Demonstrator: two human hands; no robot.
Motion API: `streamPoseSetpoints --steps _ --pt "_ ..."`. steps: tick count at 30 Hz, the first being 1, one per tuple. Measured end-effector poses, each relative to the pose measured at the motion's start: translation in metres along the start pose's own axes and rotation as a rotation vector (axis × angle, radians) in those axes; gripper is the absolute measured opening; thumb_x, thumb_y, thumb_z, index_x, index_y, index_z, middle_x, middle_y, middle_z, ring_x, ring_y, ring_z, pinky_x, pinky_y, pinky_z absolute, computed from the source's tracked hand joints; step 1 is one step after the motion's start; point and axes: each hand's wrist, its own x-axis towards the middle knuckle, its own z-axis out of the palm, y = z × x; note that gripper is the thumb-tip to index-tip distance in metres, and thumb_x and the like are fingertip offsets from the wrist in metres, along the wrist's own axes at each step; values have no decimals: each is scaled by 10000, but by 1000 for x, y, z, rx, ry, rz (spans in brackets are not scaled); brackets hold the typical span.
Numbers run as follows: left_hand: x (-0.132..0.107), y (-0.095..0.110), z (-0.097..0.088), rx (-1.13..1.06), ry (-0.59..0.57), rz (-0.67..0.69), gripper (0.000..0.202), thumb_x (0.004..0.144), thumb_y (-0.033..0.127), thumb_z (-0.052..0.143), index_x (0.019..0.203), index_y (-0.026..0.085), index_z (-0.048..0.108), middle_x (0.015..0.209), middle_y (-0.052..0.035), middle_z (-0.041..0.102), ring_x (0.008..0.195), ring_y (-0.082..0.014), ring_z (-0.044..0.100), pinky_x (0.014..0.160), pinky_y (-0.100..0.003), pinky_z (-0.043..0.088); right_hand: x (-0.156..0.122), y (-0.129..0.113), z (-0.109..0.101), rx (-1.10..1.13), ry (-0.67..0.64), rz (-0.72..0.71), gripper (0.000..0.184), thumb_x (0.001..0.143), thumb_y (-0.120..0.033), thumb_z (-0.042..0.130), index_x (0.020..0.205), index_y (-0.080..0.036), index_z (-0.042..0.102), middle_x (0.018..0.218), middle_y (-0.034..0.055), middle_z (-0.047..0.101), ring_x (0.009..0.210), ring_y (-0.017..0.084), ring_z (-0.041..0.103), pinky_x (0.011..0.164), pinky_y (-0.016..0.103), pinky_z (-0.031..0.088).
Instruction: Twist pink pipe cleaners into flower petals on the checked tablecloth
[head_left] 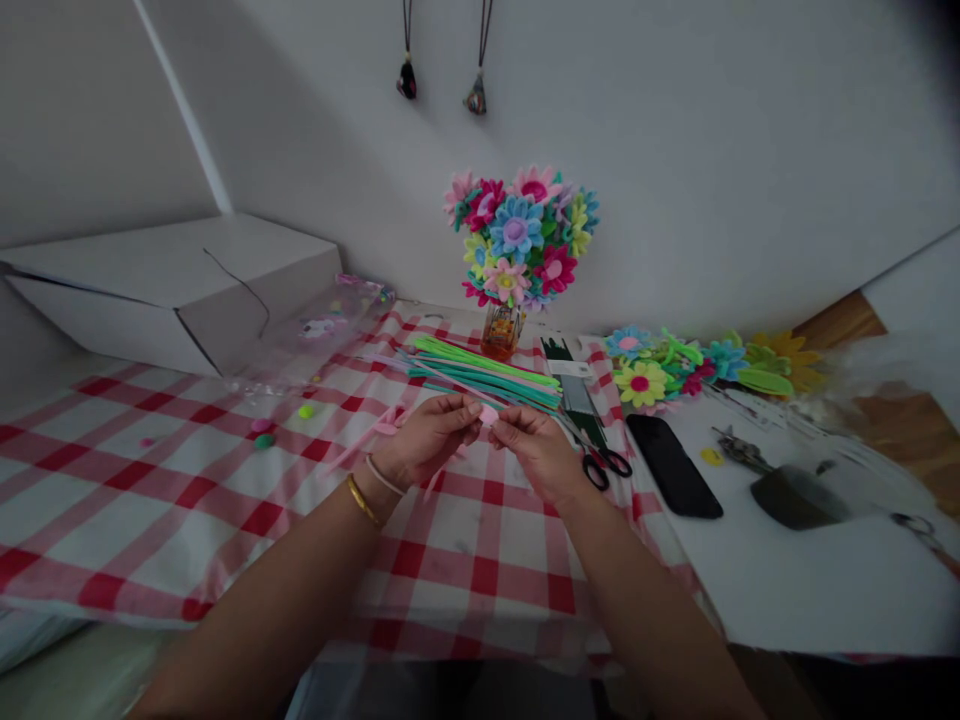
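My left hand (429, 437) and my right hand (537, 450) meet over a red and white checked cloth (187, 470), fingers pinched on a small pink piece (488, 415) between them. A pink pipe cleaner shape (379, 432) trails from my left hand toward the left. Just behind the hands lies a bundle of green, teal and pink pipe cleaners (487, 375). Black-handled scissors (600, 462) rest right of my right hand.
A jar holding a bouquet of felt flowers (520, 240) stands at the wall. Loose felt flowers (675, 365) lie right of it. A black phone (673, 465), a dark object (795, 497), a white box (172, 280) and small pompoms (264, 432) also sit around.
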Motion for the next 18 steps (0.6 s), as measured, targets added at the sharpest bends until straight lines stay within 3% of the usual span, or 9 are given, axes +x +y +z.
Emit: streamPoseSetpoints --steps 12,18 --pt "1 -6 2 116 -15 52 147 690 250 643 738 117 602 617 2 531 545 -72 438 530 -220 321 3 6 -2 29 4 16 137 656 -292 665 701 -170 622 639 -12 584 606 94 499 622 252 390" --pt "1 -7 5 67 2 50 145 699 258 634 701 119 592 612 7 519 558 -73 447 552 -222 335 3 6 -1 -8 -2 5 142 663 -305 655 689 -170 621 632 -9 579 602 99 497 625 256 397"
